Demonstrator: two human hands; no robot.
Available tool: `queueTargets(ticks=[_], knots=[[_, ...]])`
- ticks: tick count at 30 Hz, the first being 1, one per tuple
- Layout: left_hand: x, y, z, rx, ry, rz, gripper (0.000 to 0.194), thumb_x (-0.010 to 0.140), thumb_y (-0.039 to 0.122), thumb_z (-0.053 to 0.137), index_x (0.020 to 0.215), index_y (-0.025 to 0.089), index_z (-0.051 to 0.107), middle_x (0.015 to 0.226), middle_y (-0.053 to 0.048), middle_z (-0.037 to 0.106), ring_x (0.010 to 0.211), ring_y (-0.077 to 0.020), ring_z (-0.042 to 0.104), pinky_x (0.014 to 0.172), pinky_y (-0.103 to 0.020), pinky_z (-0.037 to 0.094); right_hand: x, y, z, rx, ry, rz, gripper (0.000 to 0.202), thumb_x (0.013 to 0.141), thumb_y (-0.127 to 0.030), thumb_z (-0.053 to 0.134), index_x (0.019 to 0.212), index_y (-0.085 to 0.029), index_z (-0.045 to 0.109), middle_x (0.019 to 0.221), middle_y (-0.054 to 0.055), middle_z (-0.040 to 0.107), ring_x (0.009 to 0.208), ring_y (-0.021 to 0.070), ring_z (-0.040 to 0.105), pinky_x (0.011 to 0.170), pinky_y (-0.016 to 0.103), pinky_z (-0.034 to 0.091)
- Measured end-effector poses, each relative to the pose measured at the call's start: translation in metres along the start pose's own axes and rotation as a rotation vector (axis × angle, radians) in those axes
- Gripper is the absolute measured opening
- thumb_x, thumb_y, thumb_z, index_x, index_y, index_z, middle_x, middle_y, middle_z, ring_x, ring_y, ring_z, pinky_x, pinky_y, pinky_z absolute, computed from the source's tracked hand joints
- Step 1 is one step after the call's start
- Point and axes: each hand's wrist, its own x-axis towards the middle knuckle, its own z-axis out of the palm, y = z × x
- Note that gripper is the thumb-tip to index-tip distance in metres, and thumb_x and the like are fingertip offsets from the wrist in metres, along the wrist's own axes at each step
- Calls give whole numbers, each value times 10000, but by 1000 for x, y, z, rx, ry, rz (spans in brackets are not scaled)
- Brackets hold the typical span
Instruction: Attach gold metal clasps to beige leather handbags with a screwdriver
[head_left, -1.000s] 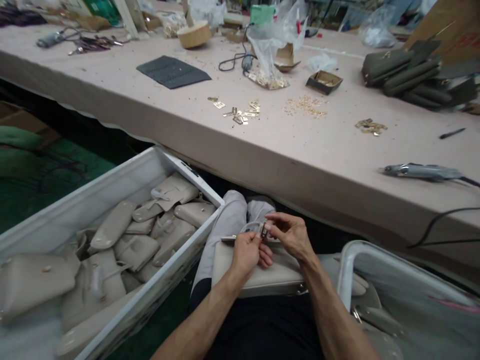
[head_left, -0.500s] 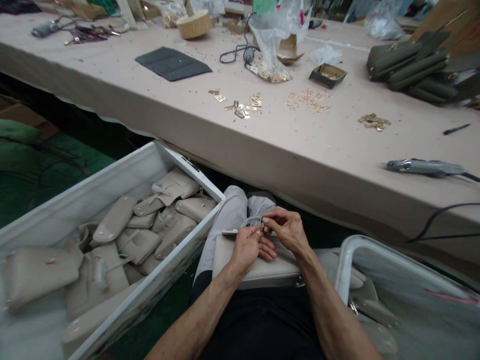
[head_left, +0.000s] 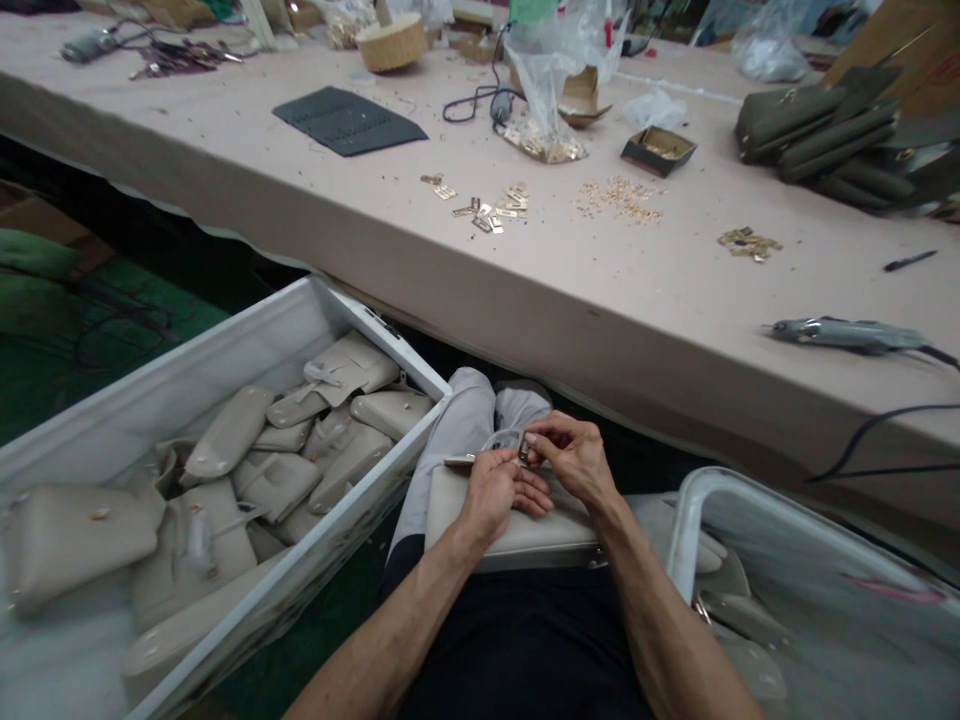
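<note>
A beige handbag (head_left: 517, 545) lies across my lap. My right hand (head_left: 576, 455) pinches a small gold-coloured metal fitting (head_left: 523, 446) upright between thumb and fingertips, just above the bag. Against the same spot, the thumb side of my left hand (head_left: 495, 495) comes close to the fitting, palm turned up and fingers curled over the bag. What the left fingers grip is hidden. A piece with a metallic edge (head_left: 459, 460) sticks out left of that hand, and a clear-wrapped loop (head_left: 504, 438) shows behind it.
On my left, a white bin (head_left: 247, 630) holds several beige bags (head_left: 86, 540). Another white bin (head_left: 694, 510) stands at my right. Ahead, the table (head_left: 337, 225) carries metal plates (head_left: 487, 212), tiny gold parts (head_left: 619, 198), gold fittings (head_left: 750, 243) and an electric screwdriver (head_left: 847, 334).
The gold fitting has turned slightly in my right fingertips and shows more of its face. Both hands stay in nearly the same place; the view has shifted a little.
</note>
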Motion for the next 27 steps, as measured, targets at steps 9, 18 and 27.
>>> queueTargets(ticks=[9,18,27], knots=[[-2,0,1,6,-18,12,172,784,223,518,918,134,580,623,-83,701,461,-209,686,414,-256,528,-1,5,-2,-6,-4,-10,150,838,-329,786,847,-180,797,787,47,685,601,154,651,542,259,527],[0,-3,1,20,5,37,255,878,394,601,915,147,556,632,-76,706,463,-204,685,418,-252,521,0,14,-5,-40,-18,-36,133,852,-308,758,903,-202,820,834,51,700,679,171,663,602,275,541],[1,-3,1,18,13,39,262,873,401,597,922,146,566,635,-85,719,466,-208,688,428,-259,521,-2,11,-8,-74,43,-2,127,816,-317,786,852,-196,804,806,63,742,697,198,672,646,300,548]])
